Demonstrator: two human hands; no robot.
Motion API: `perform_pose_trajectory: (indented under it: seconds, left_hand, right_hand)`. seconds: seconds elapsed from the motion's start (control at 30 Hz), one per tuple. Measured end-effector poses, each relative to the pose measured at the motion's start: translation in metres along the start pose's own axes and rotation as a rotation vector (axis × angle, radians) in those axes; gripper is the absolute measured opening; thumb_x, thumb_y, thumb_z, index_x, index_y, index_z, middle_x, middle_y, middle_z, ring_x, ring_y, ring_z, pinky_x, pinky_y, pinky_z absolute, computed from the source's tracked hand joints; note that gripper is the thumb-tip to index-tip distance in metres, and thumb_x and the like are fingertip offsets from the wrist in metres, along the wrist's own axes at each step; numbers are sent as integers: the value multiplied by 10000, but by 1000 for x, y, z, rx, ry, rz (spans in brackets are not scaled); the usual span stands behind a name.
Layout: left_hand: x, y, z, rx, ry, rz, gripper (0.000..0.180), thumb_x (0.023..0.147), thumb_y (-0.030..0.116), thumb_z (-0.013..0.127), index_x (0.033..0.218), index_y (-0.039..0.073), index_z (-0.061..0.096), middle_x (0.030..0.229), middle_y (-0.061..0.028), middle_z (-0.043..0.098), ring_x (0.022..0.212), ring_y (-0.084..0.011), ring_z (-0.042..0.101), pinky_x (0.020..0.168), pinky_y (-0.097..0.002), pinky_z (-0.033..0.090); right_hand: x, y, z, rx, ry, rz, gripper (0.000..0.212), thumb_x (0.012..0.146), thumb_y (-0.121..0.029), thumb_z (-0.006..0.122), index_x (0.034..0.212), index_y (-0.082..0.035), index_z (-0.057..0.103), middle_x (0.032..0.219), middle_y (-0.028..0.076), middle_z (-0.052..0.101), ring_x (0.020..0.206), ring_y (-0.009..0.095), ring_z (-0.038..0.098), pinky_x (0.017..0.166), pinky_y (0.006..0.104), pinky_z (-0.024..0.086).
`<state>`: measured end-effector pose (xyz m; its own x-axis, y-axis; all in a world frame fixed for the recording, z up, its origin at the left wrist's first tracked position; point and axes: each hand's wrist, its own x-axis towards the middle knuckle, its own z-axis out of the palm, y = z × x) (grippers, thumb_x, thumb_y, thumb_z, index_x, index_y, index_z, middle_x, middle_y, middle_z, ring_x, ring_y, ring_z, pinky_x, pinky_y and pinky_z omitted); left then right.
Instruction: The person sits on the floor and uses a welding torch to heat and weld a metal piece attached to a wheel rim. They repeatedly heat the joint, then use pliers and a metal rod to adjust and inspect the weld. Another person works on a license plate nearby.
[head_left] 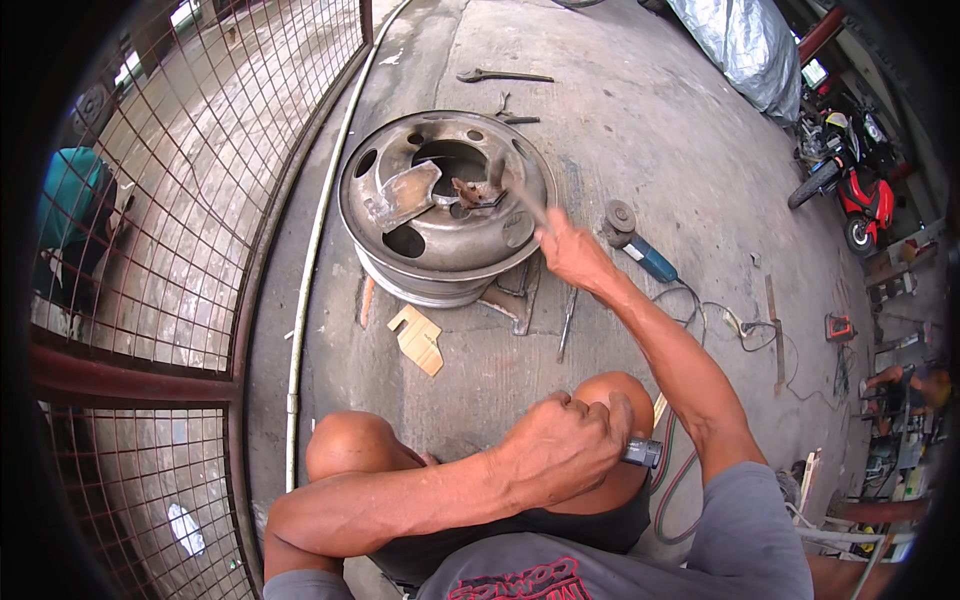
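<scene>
Head view: rusty metal [468, 191] seemed part-worked; brown hammer [527, 203] was gripped by right hand [578, 256], dark cylinder [643, 453] by left hand [570, 445].

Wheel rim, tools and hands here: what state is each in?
Wheel rim: lying flat, face up
Metal plate: on the rim
Hammer: held over the rim
Right hand: closed around the hammer
Left hand: closed around a dark-ended tool
Angle grinder: on the floor, disc fitted
Wrench: on the floor
</scene>
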<state>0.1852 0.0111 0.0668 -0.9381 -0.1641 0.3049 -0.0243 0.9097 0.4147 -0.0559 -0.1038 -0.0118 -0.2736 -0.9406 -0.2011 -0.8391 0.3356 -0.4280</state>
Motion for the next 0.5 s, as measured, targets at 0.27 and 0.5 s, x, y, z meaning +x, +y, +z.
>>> perform_pose_trajectory:
  seconds: [0.27, 0.5]
  left_hand:
    - [-1, 6, -2, -7, -49, -3, 463, 807, 161, 691, 1131, -125, 524, 712, -113, 640, 618, -277, 711, 567, -374, 543]
    - [5, 7, -4, -38, -92, 0, 477, 801, 159, 690, 1140, -132, 523, 713, -113, 645, 625, -283, 714, 578, -384, 552]
  right_hand:
    - [3, 2, -35, 26, 91, -55, 477, 1025, -396, 545, 1308, -16, 489, 1037, 345, 681, 1009, 513, 670, 863, 556, 508]
    - [1, 0, -3, 58, 181, -94, 415, 1021, -322, 543, 1259, -8, 414, 888, 391, 655, 899, 582, 656, 819, 620, 504]
